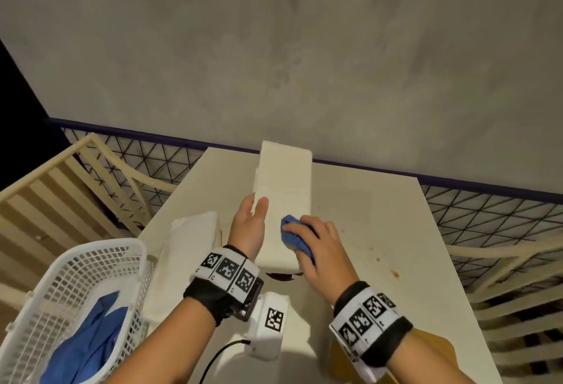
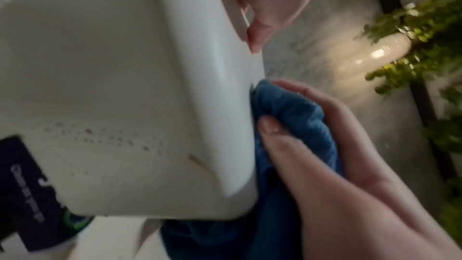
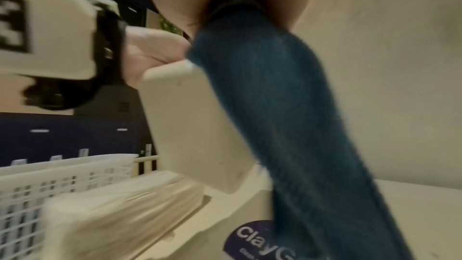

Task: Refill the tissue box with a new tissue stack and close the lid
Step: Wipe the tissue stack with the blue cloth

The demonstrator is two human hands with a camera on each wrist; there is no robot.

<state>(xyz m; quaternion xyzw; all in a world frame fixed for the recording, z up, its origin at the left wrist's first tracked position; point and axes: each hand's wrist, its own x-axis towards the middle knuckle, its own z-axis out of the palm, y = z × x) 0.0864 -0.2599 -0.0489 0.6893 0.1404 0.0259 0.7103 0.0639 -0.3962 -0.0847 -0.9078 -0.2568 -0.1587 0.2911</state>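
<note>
Little done: tissue stack (image 1: pixel 185 249) on counter (image 1: pixel 380 231), outside tissue box (image 1: pixel 286 182). Fingers (image 1: pixel 261 205) of left hand (image 1: pixel 248 228) hold box tilted; right hand (image 1: pixel 320 246) fingers clutch blue cloth (image 1: pixel 292 233) against it.

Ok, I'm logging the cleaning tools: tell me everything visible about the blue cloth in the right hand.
The blue cloth is soft, towel-like fabric, dark blue, bunched up in the right hand, whose fingers curl round it. It touches the white box near its right edge, and a long tail hangs down below the hand.
</note>
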